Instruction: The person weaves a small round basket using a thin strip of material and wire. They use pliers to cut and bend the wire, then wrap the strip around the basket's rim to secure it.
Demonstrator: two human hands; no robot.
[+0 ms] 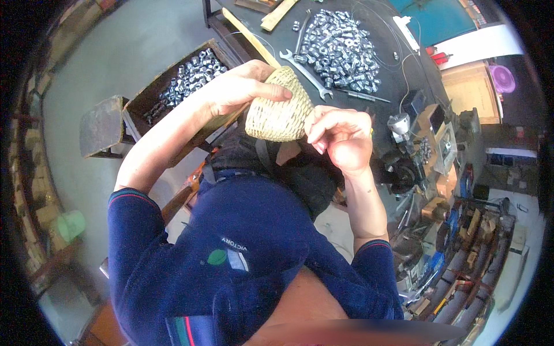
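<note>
The left hand [239,86] was closed around a small woven straw basket [280,109], its thumb lying across the rim and its fingers wrapped over the far side, so the basket hung in the air just in front of the near edge of the dark workbench [369,115], above the person's lap. The right hand [340,135] was at the basket's right side, fingers curled inward and touching the weave; whether it pinched anything small between the fingertips could not be made out. On the bench, toward its far edge, lay a broad heap of shiny metal nuts [340,43], with a silver wrench [306,74] just beside the heap and close to the basket's top. A wooden stick [249,36] ran slantwise near the bench's left corner. To the left of the bench stood a wooden crate [173,86] holding more metal nuts, well apart from the heap. The person wore a dark blue shirt [242,254] with short sleeves.
</note>
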